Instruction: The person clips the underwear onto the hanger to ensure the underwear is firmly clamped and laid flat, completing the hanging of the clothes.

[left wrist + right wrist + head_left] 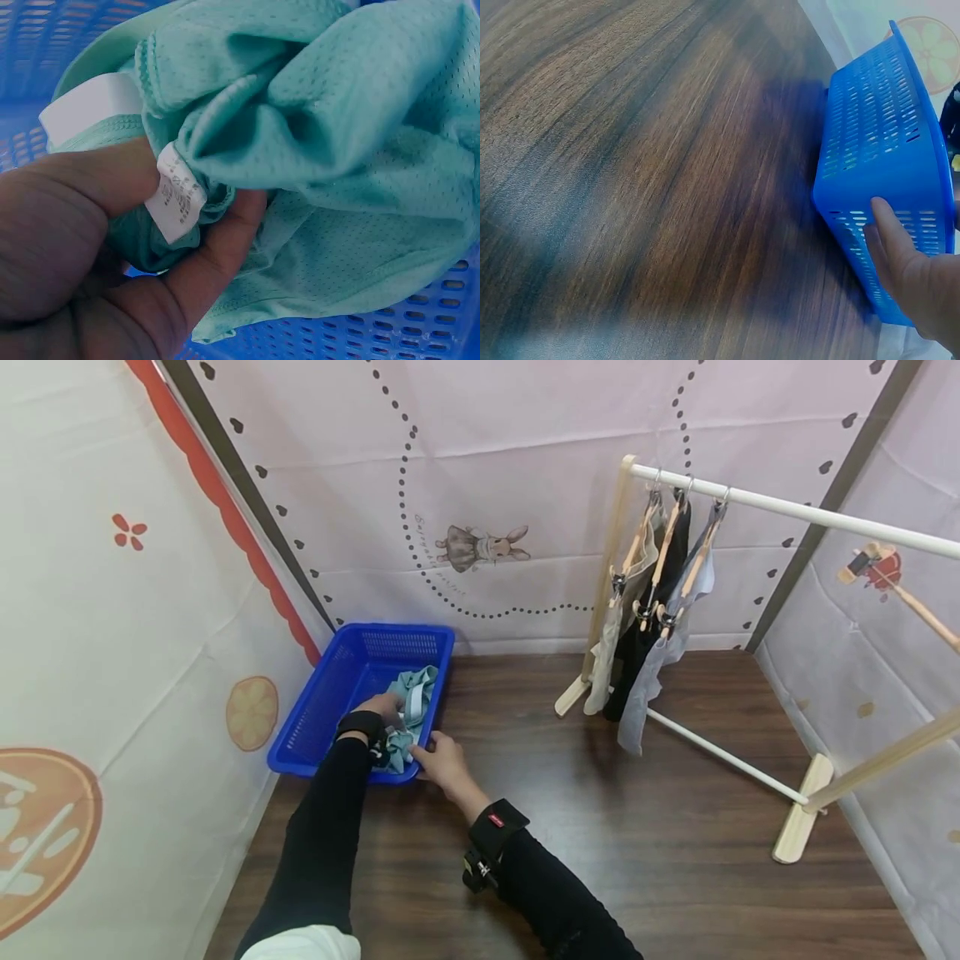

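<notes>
A blue plastic basket (307, 727) with slotted walls stands on the floor at the left. Inside, along its right side, lies a crumpled teal mesh garment (337, 127) with a white band. My left hand (382, 706) reaches into the basket; in the left wrist view its thumb and a finger pinch the cloth by a printed white label (177, 196). My right hand (444, 764) holds the near right corner of the basket, thumb at the rim. Seen from the right wrist, its fingers (889, 229) lie along the outer wall.
To the right stands a wooden clothes rack (750, 502) with a white rail. Several clothes, including a black garment (637, 652), hang there on clip hangers. A bare hanger (911, 597) is further right. Printed fabric walls (510, 435) enclose the dark wood floor (600, 843).
</notes>
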Demonstrator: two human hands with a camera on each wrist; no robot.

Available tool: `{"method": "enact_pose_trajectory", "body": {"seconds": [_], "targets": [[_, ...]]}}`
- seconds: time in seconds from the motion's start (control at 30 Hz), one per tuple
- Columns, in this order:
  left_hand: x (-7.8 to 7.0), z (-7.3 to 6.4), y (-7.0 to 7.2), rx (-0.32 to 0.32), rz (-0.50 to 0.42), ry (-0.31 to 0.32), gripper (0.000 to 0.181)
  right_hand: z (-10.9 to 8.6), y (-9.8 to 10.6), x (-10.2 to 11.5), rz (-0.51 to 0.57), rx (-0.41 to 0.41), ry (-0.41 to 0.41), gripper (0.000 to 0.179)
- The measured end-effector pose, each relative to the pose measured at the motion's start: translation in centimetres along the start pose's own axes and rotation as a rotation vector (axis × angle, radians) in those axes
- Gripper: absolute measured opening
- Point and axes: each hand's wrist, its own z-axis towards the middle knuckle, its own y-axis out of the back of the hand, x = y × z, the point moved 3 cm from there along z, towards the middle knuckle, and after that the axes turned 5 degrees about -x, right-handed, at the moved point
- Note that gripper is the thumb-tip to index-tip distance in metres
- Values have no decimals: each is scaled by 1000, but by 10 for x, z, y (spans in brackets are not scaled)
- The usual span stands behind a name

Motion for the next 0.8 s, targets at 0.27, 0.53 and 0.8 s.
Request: {"method": "enact_pose_trajectory", "body": {"seconds": [0.27, 0.53, 0.8], "targets": [[11, -26, 27, -136, -76, -99, 30, -2, -6, -3, 0, 5, 8, 39], [-15, -85, 83, -501, -109, -197, 25, 2, -2, -4, 12, -2, 26, 45], [-43, -165, 109, -795, -136, -317, 16, -1, -2, -4, 79, 35, -10, 59]]}}
